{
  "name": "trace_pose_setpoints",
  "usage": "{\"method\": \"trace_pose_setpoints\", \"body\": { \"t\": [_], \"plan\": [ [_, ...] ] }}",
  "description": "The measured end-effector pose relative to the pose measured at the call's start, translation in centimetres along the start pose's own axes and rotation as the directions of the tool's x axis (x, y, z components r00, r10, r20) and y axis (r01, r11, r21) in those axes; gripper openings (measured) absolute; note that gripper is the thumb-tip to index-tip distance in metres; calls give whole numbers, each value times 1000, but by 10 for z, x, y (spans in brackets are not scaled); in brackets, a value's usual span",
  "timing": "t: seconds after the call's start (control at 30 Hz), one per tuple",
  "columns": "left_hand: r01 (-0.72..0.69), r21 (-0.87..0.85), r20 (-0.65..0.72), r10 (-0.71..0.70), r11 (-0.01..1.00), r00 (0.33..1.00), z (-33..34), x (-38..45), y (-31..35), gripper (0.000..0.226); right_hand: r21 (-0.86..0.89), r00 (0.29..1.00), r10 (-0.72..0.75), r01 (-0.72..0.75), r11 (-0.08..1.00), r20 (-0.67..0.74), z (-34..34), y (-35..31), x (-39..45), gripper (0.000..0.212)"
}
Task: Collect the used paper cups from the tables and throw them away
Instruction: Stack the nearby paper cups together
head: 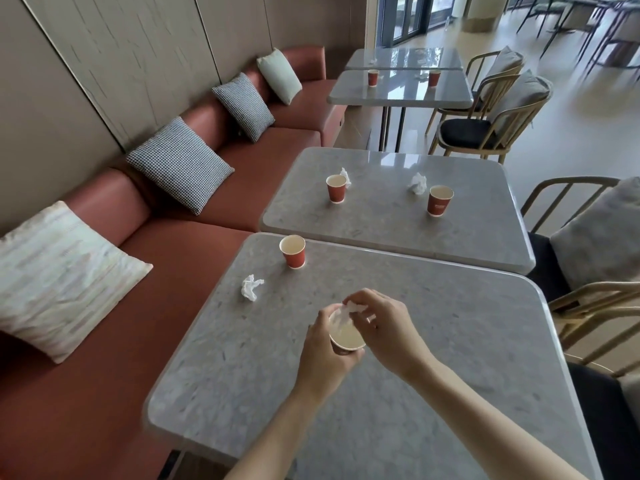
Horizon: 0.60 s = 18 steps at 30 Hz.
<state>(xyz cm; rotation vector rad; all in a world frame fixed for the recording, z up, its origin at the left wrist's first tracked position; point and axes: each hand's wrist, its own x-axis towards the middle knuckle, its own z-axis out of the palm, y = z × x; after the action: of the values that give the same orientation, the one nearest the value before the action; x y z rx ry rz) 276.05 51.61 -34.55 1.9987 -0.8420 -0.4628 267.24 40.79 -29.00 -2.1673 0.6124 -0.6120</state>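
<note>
My left hand grips a red paper cup above the near grey table. Over the cup's mouth, my right hand pinches a crumpled white tissue. Another red cup stands at the near table's far left corner, with a crumpled tissue lying beside it. The second table bears two red cups, each with a tissue close by. Two more cups stand on a far table.
A red bench sofa with several cushions runs along the left wall. Wooden chairs with grey cushions line the right side of the tables. Open floor lies to the right, and glass doors stand at the far end.
</note>
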Motion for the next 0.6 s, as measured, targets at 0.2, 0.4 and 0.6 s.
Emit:
{"method": "trace_pose_setpoints", "body": {
  "t": [0.2, 0.4, 0.6],
  "plan": [
    [5, -23, 2, -5, 1000, 1000, -9, -5, 0, 70, -372, 994, 96, -72, 925, 46, 11, -2, -6, 22],
    [14, -24, -3, -14, 1000, 1000, -21, -9, -4, 76, -432, 960, 208, -109, 895, 189, 21, -6, -1, 37],
    [33, -63, -37, -36, 997, 999, -29, -15, -7, 75, -365, 967, 177, -101, 926, 183, 20, -5, 0, 36]
  ]
}}
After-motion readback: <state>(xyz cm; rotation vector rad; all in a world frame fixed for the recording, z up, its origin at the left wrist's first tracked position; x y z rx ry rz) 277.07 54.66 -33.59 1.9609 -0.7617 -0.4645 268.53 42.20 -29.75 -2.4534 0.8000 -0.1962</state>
